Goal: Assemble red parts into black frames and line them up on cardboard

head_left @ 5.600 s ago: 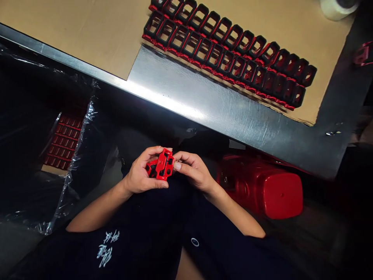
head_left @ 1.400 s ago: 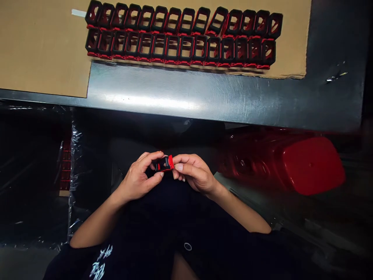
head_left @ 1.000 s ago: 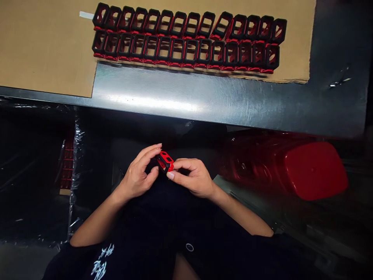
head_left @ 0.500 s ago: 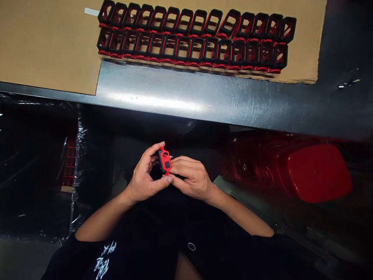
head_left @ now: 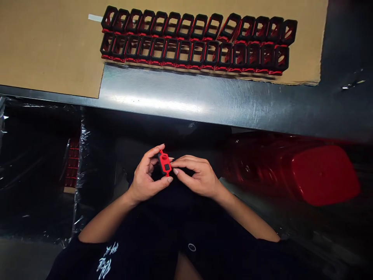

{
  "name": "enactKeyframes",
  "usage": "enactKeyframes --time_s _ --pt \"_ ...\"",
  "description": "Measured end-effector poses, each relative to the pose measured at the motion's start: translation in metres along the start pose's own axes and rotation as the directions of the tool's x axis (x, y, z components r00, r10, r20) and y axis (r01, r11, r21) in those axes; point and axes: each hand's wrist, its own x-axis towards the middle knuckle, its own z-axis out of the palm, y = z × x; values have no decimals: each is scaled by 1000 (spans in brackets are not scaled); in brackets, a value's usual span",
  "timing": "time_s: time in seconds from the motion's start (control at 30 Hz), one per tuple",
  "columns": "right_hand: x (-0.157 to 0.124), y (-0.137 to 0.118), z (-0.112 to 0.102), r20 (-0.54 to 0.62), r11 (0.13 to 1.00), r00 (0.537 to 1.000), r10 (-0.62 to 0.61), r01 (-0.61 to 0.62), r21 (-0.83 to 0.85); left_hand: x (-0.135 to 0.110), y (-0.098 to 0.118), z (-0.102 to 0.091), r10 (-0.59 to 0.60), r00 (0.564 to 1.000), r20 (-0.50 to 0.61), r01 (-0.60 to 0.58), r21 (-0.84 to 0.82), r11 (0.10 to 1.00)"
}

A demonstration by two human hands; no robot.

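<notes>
My left hand (head_left: 148,175) grips a small red-and-black plastic frame (head_left: 166,162) between thumb and fingers, at its lower and upper ends. Its red face, with a round hole and a dark square, is turned toward me; the black rim is on the left. Just to the right is my right hand (head_left: 198,175), fingers stretched toward the frame and thumb a little apart from them. The index fingertip is at the frame's right edge; whether it touches cannot be made out. Both hands are in front of my body, below the table edge.
Two rows of similar black-and-red frames (head_left: 184,52) stand on cardboard (head_left: 52,46) on the metal table (head_left: 175,93). At right is a red plastic stool or container (head_left: 326,175). More red parts (head_left: 72,163) lie at lower left beside clear plastic film (head_left: 83,144).
My right hand has drawn slightly right, its thumb coming away from the frame and its fingers parting. My left hand keeps its hold. The whole view has shifted a little.
</notes>
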Motion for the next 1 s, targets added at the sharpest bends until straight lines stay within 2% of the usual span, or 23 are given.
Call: enactKeyframes --time_s 0.2,0.37,0.53,0.63,0.7,0.8,0.9,1.0 --pt "4 -3 -3 -14 955 971 240 -234 183 0 1 -1 -116 993 -29 117 15 993" --pt "4 -2 2 22 914 939 342 -338 225 -4 -3 -2 -103 993 -55 109 131 985" --pt "3 -3 3 33 888 925 380 -374 267 -2 -3 -4 28 999 -26 -20 266 964" --pt "4 -4 6 40 856 914 404 -393 337 0 -3 -4 184 983 28 -177 444 879" --pt "5 -4 10 20 850 919 394 -372 373 1 -6 -3 260 964 62 -251 539 804" --pt "7 -5 15 -70 921 955 289 -258 291 1 -14 -1 368 925 97 -350 597 722" --pt "10 -7 17 -125 984 985 123 -105 143 3 -21 -3 522 839 155 -491 630 601" --pt "11 -6 16 -119 991 992 50 -34 130 6 -21 -7 586 782 212 -559 652 511"
